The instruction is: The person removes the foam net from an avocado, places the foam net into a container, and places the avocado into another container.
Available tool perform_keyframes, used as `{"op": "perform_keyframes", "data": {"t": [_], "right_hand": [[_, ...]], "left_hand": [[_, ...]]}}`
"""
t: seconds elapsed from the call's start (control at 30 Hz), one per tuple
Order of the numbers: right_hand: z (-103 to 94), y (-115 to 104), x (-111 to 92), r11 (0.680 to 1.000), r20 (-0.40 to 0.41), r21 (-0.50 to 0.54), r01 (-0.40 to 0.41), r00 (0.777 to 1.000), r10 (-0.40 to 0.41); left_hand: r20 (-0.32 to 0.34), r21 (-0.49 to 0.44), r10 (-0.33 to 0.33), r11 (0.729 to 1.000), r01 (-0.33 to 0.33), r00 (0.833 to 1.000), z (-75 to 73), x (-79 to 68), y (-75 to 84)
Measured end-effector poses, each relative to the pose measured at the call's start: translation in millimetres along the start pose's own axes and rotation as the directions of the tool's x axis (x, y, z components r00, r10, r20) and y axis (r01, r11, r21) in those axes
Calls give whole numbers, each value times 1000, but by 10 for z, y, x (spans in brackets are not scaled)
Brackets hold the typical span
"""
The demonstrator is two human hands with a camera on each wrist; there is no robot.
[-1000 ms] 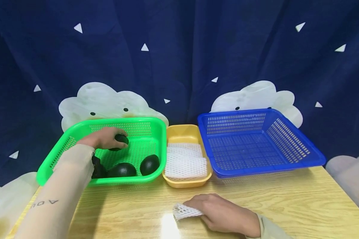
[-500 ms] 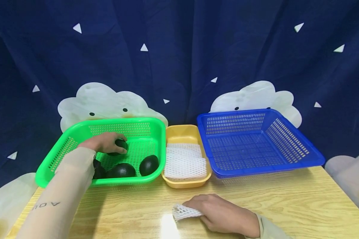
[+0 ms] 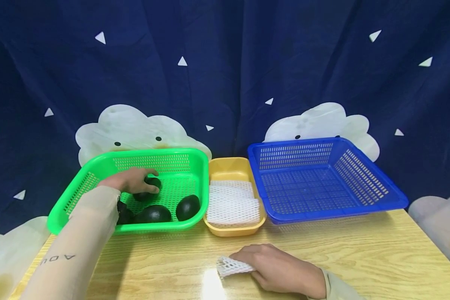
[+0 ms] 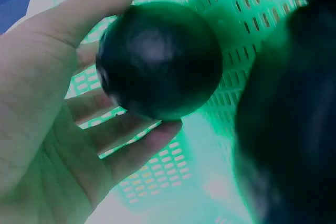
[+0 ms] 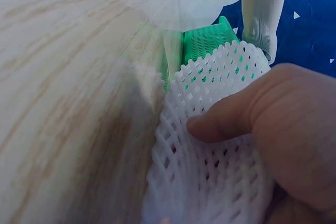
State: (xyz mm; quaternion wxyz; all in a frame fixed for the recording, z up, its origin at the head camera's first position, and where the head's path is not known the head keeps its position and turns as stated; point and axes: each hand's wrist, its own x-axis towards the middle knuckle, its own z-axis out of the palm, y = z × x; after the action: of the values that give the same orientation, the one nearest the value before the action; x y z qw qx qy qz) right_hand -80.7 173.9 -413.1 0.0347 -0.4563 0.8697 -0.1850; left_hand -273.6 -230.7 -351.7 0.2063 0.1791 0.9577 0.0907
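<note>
My left hand [image 3: 129, 181] is inside the green basket [image 3: 155, 152], its thumb and fingers curved round a dark avocado [image 4: 160, 61]. In the left wrist view the thumb tip lies at the fruit's upper edge and the fingers reach under and behind it. Along the basket's near side lie more dark avocados [image 3: 153, 213], one partly hidden by the sleeve. Over the table's front, my right hand [image 3: 273, 267] pinches a white foam net sleeve [image 5: 210, 177], thumb flat on the mesh, its end pointing left.
Between the baskets, a yellow tray [image 3: 228, 163] holds a stack of white foam nets [image 3: 233, 204]. A blue basket [image 3: 305, 187] stands to the right, its floor showing. All stand on a wood-grain table [image 3: 345, 246], with a dark blue curtain [image 3: 225, 75] behind.
My left hand and the avocado have sunk slightly lower in the green basket, the fingers a little more spread. The right hand and foam net have stayed in place.
</note>
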Motion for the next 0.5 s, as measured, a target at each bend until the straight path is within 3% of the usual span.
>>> {"op": "perform_keyframes", "data": {"t": [0.5], "right_hand": [[-5, 3, -15, 1000, 7, -13, 3, 1000, -3]], "left_hand": [[-113, 41, 74, 997, -70, 991, -105, -44, 27]]}}
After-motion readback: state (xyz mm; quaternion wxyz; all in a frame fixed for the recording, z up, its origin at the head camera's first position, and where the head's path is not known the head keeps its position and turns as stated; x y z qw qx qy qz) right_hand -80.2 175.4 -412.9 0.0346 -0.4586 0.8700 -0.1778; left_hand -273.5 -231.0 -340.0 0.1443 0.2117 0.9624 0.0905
